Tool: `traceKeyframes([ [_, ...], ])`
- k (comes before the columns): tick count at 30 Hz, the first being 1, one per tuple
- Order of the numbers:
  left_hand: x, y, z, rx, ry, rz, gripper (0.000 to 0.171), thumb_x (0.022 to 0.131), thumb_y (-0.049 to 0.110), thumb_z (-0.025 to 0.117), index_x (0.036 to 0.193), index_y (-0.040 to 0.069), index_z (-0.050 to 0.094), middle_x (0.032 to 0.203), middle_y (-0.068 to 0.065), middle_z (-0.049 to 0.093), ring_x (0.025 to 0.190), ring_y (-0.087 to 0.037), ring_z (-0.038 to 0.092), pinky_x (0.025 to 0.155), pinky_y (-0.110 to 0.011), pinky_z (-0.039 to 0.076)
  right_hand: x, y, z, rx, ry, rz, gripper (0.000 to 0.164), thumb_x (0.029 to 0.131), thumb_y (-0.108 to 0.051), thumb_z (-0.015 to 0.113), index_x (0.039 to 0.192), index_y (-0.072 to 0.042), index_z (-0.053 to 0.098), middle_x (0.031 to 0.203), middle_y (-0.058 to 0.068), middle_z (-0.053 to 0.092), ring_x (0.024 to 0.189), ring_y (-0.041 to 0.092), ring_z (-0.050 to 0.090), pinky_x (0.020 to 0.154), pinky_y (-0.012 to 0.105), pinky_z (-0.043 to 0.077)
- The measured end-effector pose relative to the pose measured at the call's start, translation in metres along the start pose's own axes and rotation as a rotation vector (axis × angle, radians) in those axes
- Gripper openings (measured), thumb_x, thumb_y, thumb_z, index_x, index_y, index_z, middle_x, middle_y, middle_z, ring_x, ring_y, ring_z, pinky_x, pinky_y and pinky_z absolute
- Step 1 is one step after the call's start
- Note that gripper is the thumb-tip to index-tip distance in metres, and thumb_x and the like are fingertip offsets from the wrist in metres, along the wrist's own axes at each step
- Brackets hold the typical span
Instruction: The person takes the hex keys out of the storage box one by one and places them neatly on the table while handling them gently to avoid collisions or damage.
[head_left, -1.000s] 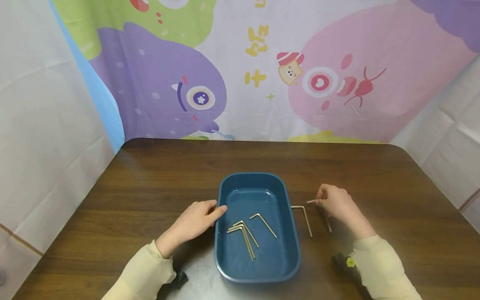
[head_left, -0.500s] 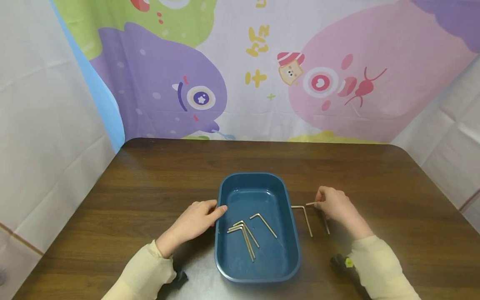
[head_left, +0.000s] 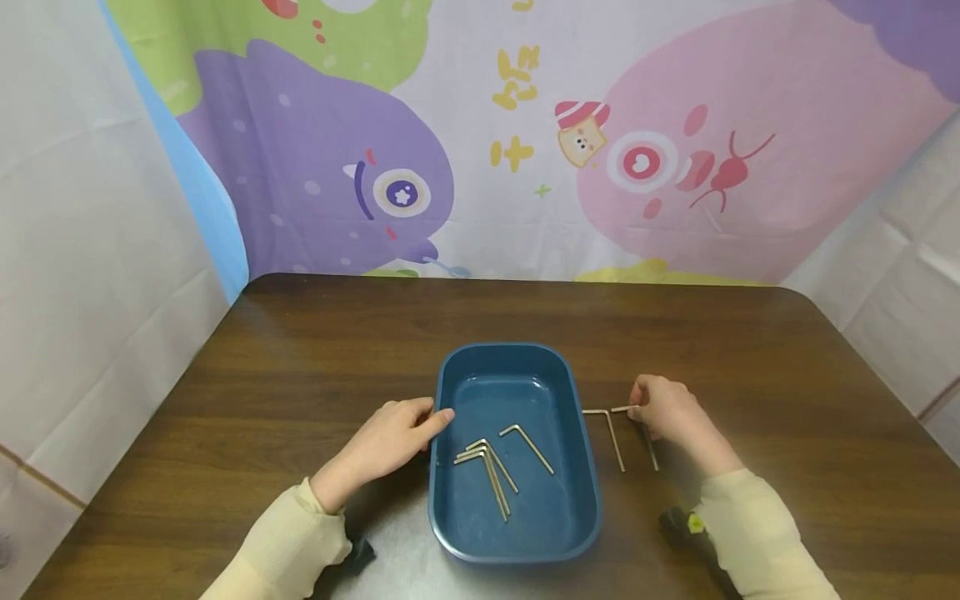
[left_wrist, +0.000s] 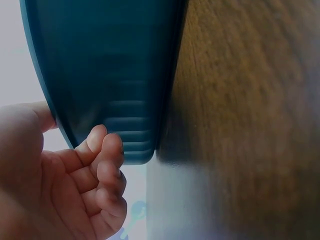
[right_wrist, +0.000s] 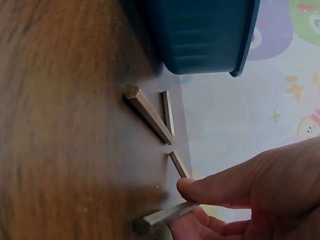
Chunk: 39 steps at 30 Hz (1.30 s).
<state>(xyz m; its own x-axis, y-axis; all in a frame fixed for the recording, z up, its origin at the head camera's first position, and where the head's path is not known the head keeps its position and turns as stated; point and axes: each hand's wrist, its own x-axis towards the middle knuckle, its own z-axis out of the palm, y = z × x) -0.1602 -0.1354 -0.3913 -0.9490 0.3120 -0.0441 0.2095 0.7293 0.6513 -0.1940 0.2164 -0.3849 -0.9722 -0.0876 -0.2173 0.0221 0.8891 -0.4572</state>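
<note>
A blue plastic bin [head_left: 517, 546] stands on the table, with several L-shaped hex keys [head_left: 534, 451] lying inside it. My left hand [head_left: 386, 442] holds the bin's left wall, thumb over the rim and the other fingers against the outside, as the left wrist view shows. To the right of the bin, my right hand [head_left: 671, 410] pinches another hex key [right_wrist: 167, 215] near its bend. Its long arm points toward me, low over or on the table; I cannot tell which. Between that hand and the bin, one loose hex key [head_left: 613, 442] lies on the wood, its short end close to the bin wall.
The brown wooden table [head_left: 337, 333] runs back to a cartoon-printed cloth [head_left: 517, 217]. Pale cloth panels [head_left: 90, 250] hang at both sides. Dark wrist-worn gear [head_left: 678, 523] shows beneath the right sleeve.
My right hand has shifted slightly to the left with the hex key, bringing it closer to the loose one. The left hand and the bin have stayed put.
</note>
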Motion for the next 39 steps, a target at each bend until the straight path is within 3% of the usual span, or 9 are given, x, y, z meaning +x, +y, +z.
traceKeyframes([
  [12, -0.0001, 0.0009, -0.0007, -0.003, -0.003, -0.005, 0.035, 0.092, 0.04, 0.048, 0.065, 0.018, 0.05, 0.054, 0.005, 0.05, 0.051, -0.01, 0.048, 0.05, -0.026, 0.034, 0.0014, 0.0015, 0.0025, -0.011, 0.031, 0.019, 0.012, 0.08, -0.01, 0.065, 0.083, -0.003, 0.055, 0.064, 0.006, 0.058, 0.052, 0.014, 0.055, 0.052, 0.03, 0.04],
  [39, 0.0004, -0.0013, 0.0007, -0.01, -0.009, -0.014, 0.035, 0.092, 0.041, 0.048, 0.066, 0.018, 0.052, 0.054, 0.004, 0.05, 0.05, -0.011, 0.047, 0.049, -0.026, 0.033, 0.0021, 0.0034, 0.0033, -0.026, 0.057, 0.032, 0.013, 0.079, -0.012, 0.066, 0.074, -0.004, 0.057, 0.069, 0.007, 0.059, 0.053, 0.013, 0.056, 0.052, 0.03, 0.041],
])
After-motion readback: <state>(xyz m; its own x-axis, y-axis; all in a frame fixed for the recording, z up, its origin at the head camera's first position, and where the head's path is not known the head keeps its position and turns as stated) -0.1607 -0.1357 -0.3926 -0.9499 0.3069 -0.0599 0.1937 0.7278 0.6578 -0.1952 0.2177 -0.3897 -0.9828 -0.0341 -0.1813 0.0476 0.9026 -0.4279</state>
